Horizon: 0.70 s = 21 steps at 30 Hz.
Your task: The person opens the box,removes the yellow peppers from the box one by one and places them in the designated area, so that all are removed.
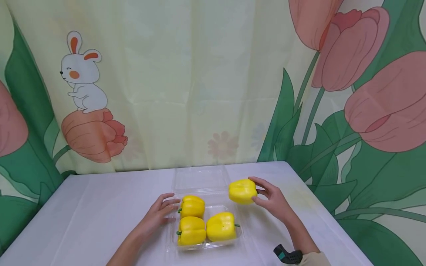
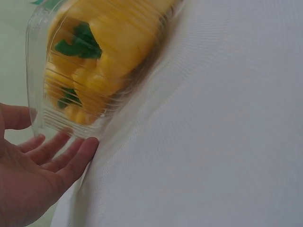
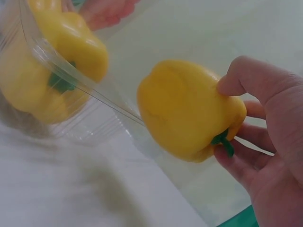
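Note:
My right hand grips a yellow bell pepper by its stem end, above the back right corner of a clear plastic container. The green stem of that pepper points back toward the palm in the right wrist view. Inside the container lie two yellow peppers on the left, one behind the other, and a larger yellow pepper on the right. The back right space holds no pepper. At the container's left side is my left hand, its fingers loosely extended at the ribbed plastic wall.
The container's clear lid lies folded back behind it on the white-covered table. Behind the table hangs a curtain printed with tulips and a rabbit. A dark band is on the right wrist.

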Each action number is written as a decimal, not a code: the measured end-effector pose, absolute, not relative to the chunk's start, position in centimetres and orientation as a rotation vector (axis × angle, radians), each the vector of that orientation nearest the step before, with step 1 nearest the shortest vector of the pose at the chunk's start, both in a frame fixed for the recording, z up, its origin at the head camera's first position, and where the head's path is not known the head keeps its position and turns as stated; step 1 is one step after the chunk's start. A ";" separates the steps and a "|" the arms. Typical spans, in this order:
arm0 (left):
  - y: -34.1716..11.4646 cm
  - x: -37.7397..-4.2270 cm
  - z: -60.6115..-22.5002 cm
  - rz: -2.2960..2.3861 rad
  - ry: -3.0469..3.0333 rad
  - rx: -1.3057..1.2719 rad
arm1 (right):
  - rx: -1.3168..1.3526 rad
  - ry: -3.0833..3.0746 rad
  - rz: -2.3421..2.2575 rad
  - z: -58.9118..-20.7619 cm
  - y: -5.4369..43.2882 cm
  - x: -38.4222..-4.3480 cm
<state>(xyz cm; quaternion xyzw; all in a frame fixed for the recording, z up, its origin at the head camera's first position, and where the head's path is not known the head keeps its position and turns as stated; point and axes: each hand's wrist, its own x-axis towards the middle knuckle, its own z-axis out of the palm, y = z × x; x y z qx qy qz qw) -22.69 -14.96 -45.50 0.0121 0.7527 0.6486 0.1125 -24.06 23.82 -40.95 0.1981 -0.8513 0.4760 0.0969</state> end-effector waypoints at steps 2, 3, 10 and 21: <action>-15.0 -22.7 -45.5 1.904 2.211 0.031 | 0.589 -2.521 1.419 -41.0 23.8 -24.1; -15.0 -22.7 -45.4 1.904 2.210 0.029 | 0.588 -2.521 1.424 -41.0 23.8 -24.1; -14.9 -22.7 -45.3 1.891 2.225 0.009 | 0.587 -2.521 1.439 -40.8 24.0 -24.3; -14.8 -22.7 -45.5 1.885 2.240 -0.008 | 0.562 -2.521 1.419 -40.9 24.4 -24.3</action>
